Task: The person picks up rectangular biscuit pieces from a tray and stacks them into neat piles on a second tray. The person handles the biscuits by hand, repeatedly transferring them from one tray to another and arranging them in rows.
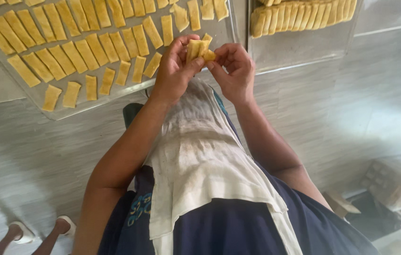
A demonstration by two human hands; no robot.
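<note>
Draped over the lap, a white cloth (200, 156) is seen. Above it, a yellow dough strip (199, 48) is pinched by both hands, left hand (174, 71) and right hand (233, 71), fingers closed on it. Light, even pressure is likely best, beside the tray (44, 106) of finished strips (82, 47).

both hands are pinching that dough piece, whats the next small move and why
Probably lay the dough piece in the loose last row of the left tray. The left hand and right hand pinch it above that tray's near edge, where the spacing is loose; the right tray looks tightly packed.
</note>
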